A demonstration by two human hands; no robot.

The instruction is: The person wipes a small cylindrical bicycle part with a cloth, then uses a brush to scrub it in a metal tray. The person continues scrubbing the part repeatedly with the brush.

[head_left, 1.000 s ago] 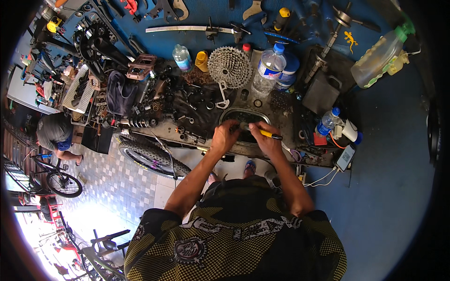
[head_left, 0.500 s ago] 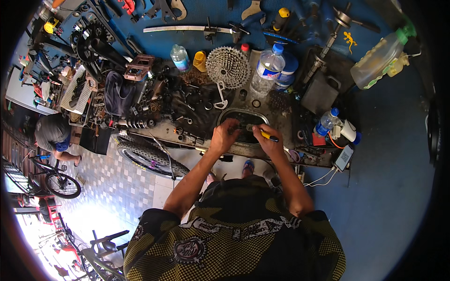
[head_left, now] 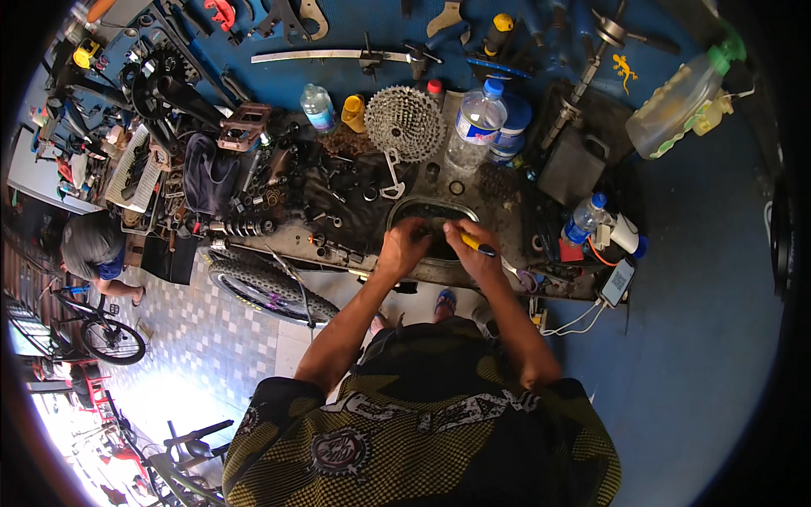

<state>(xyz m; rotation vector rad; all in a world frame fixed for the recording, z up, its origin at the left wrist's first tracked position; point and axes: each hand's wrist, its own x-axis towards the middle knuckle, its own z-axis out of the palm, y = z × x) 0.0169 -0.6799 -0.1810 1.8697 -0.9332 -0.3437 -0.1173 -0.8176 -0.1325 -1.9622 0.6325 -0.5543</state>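
Observation:
Both hands meet over a dark metal tray (head_left: 463, 209) at the bench's front edge. My right hand (head_left: 474, 248) is closed around a tool with a yellow-and-black handle (head_left: 479, 245). The handle's butt points right and toward me; its working end is lost among the fingers, so I cannot tell its kind. My left hand (head_left: 406, 244) is closed, fingers pinched together close to the right fingertips. Whatever it holds is dark or hidden. Beyond the tray lie a silver bicycle derailleur cage plate (head_left: 392, 175) and a dark ring (head_left: 457, 187).
A large bicycle cassette (head_left: 405, 124) stands behind, beside a big clear bottle (head_left: 475, 127). Loose small parts cover the bench to the left. A bicycle wheel (head_left: 269, 291) leans below the bench edge. A phone (head_left: 617, 283) with cables sits right. Another person (head_left: 91, 245) is far left.
The view has shifted slightly. My right hand has tilted the yellow-and-black tool a little and moved closer to my left hand, which stays pinched over the tray.

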